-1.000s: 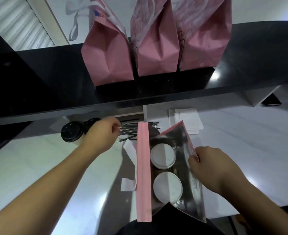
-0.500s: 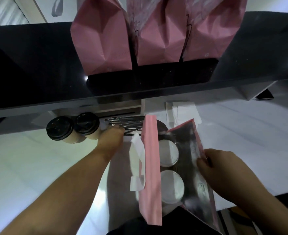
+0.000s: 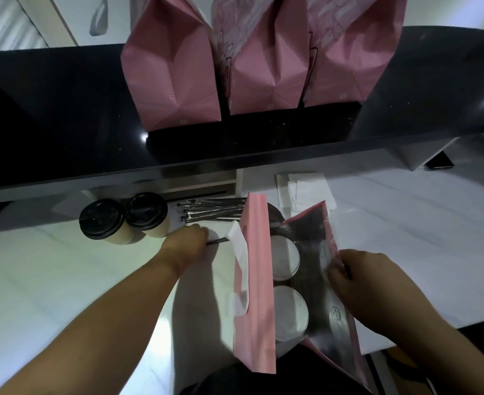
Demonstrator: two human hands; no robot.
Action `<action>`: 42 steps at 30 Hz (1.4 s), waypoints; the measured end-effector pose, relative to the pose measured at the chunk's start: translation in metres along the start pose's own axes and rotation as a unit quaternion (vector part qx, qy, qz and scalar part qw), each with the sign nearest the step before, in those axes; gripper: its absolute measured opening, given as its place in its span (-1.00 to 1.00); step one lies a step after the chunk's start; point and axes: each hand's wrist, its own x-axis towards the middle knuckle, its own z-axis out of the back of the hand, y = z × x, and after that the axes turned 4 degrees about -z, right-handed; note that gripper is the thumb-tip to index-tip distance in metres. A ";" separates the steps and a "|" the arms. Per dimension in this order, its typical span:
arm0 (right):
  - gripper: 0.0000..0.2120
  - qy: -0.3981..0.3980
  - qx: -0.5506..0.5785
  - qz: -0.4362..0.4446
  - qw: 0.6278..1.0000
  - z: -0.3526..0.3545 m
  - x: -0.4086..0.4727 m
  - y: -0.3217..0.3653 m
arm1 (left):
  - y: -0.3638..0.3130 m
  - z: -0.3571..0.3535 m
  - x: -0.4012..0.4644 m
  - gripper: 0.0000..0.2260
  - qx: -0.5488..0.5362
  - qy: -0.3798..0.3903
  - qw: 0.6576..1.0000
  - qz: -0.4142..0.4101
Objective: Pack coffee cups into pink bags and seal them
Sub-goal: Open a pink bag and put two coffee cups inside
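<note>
An open pink bag (image 3: 254,283) with a silver lining stands on the white counter in front of me. Two white-lidded cups (image 3: 285,258) sit inside it, one behind the other. My right hand (image 3: 357,283) grips the bag's right rim and holds it open. My left hand (image 3: 186,243) pinches a thin dark wrapped straw (image 3: 217,241) just left of the bag, near a pile of wrapped straws (image 3: 212,212). Two black-lidded coffee cups (image 3: 121,220) stand on the counter to the left.
Three filled pink bags (image 3: 263,67) stand in a row on the raised black ledge (image 3: 64,115) behind the counter. White napkins (image 3: 306,186) lie behind the open bag. A white handle strip (image 3: 239,269) hangs on the bag's left side.
My left hand has drawn back from the straw pile toward the bag, now with one straw in its fingers. The view has tilted so the two black-lidded cups show fully.
</note>
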 end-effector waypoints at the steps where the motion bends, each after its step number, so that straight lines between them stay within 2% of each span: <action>1: -0.62 0.002 -0.001 0.001 1.000 0.001 0.000 0.000 | 0.001 -0.001 -0.004 -0.91 -0.012 0.002 1.000 -0.007; 3: -0.62 0.012 0.002 0.003 1.000 0.002 0.001 0.000 | 0.005 -0.002 -0.013 -0.87 -0.053 -0.012 0.999 -0.001; 6: -0.65 0.022 -0.003 0.030 0.999 0.002 0.001 -0.001 | 0.006 0.006 -0.038 -0.78 -0.128 -0.053 0.989 0.049; 8: -0.65 0.028 -0.001 0.036 0.999 0.002 0.002 -0.001 | 0.007 0.018 -0.059 -0.90 -0.184 -0.085 0.977 0.073; 11: -0.62 0.048 -0.008 0.026 0.998 0.006 0.006 0.000 | 0.005 0.043 -0.097 -0.91 -0.263 -0.135 0.950 0.095; 16: -0.59 0.025 -0.003 0.055 0.998 0.010 0.009 0.003 | -0.020 0.103 -0.160 -0.87 -0.301 -0.237 0.916 0.121; 18: -0.57 0.017 0.000 0.058 0.998 0.011 0.008 0.004 | -0.042 0.137 -0.184 -0.87 -0.290 -0.249 0.919 0.101; 22: -0.60 0.000 0.007 0.055 0.998 0.011 0.008 0.001 | -0.101 0.189 -0.214 -0.93 -0.223 -0.169 0.959 0.041; 26: -0.64 -0.001 0.015 0.051 0.999 0.015 0.007 -0.001 | -0.147 0.206 -0.209 -0.85 -0.108 -0.077 0.991 0.007; 28: -0.65 -0.006 0.018 0.051 0.998 0.017 0.006 -0.001 | -0.162 0.206 -0.199 -0.84 -0.043 -0.045 0.998 -0.004; 30: -0.66 -0.003 0.020 0.053 0.998 0.018 0.004 0.000 | -0.174 0.203 -0.190 -0.94 -0.012 -0.029 0.999 -0.010; 32: -0.66 -0.001 0.027 0.054 0.998 0.019 0.002 0.000 | -0.185 0.199 -0.178 -0.79 0.000 -0.027 1.000 -0.015; 34: -0.66 0.000 0.030 0.054 0.998 0.019 0.001 -0.002 | -0.194 0.195 -0.165 -0.72 -0.010 -0.018 0.999 -0.028; 38: -0.67 0.010 0.044 0.044 0.998 0.018 0.000 -0.006 | -0.206 0.182 -0.134 -0.71 -0.046 0.019 0.998 -0.044; 42: -0.70 0.008 0.047 0.044 0.998 0.019 0.000 -0.008 | -0.211 0.171 -0.119 -0.74 -0.099 0.022 0.994 -0.036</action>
